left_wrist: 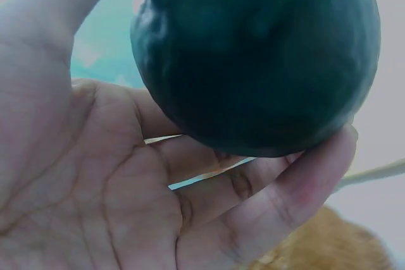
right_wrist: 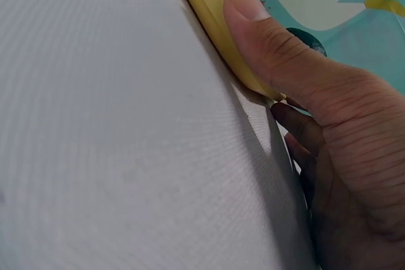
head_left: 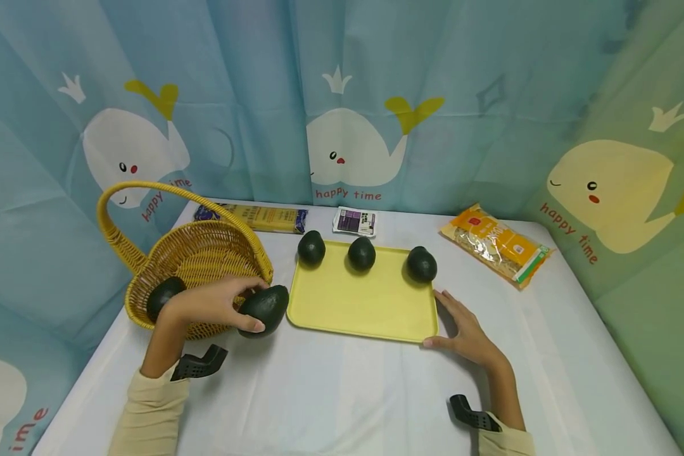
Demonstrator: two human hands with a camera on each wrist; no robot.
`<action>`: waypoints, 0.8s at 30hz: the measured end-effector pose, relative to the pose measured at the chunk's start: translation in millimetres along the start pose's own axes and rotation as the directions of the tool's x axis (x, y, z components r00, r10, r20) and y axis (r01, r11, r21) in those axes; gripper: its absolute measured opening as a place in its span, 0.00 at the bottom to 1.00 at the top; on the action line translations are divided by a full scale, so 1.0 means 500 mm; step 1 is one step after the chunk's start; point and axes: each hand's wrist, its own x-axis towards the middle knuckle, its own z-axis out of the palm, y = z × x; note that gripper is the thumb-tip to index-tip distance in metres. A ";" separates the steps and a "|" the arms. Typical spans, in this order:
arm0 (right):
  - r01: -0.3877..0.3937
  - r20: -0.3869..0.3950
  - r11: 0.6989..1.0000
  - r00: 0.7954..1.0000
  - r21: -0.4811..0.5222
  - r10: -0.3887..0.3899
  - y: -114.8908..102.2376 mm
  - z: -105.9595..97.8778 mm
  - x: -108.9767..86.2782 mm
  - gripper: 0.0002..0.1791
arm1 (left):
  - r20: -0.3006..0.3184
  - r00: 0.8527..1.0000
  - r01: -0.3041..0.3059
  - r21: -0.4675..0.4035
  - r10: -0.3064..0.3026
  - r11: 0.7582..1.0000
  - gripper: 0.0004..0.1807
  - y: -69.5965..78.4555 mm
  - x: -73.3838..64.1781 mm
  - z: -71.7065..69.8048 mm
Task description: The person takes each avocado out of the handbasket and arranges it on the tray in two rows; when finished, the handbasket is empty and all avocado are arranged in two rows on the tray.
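My left hand (head_left: 222, 303) grips a dark green avocado (head_left: 266, 309) from the side, thumb in front and fingers around the back, held by the basket's right rim. In the left wrist view the avocado (left_wrist: 259, 61) fills the upper middle, resting against the curled fingers. Inside the yellow wicker basket (head_left: 139, 288) another avocado (head_left: 164, 296) lies at the left. Three avocados line the far side of a yellow tray (head_left: 365, 304): left (head_left: 311, 248), middle (head_left: 361, 254) and right (head_left: 421, 265). My right hand (head_left: 470, 339) holds the tray's near right corner, its thumb at the front rim.
Behind the basket lies a long yellow and blue packet (head_left: 268, 218). A small purple and white sachet (head_left: 355, 222) is behind the tray. An orange bag (head_left: 496, 244) lies at the back right. Whale-print curtains (head_left: 251, 126) surround the white-covered table (head_left: 319, 392).
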 end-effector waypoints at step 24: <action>0.040 -0.018 0.999 0.999 0.009 -0.040 0.004 0.000 -0.002 0.61 | 0.025 0.999 -0.031 -0.347 0.042 0.937 0.27 0.049 0.200 0.170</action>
